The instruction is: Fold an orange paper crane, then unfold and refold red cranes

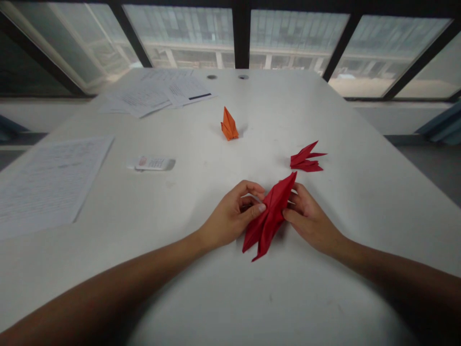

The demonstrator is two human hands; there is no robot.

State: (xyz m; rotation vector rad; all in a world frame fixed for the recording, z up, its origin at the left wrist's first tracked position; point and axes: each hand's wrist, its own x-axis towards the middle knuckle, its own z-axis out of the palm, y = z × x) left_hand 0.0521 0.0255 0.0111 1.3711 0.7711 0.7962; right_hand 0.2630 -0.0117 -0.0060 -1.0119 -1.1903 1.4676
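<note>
- A long, narrow red folded-paper figure (269,216) was held between both hands, slanted, with sharp points at both ends and crisp creases along its length.
- It was gripped by the left hand (232,215), pinched between thumb and bent fingers along one side.
- The other side was gripped by the right hand (310,222), with its fingers and thumb gathered on the edge.
- A light, even pinch from both sides was judged best, so that the creases would not be crushed.
- Ahead of the grip, a spiky red folded-paper piece (305,159) was left lying on the white table (374,192).
- Farther ahead, an orange folded-paper figure (229,125) was stood upright.
- Left of the grip, a white keypad device (151,163) and printed white sheets (50,185) were laid out.
</note>
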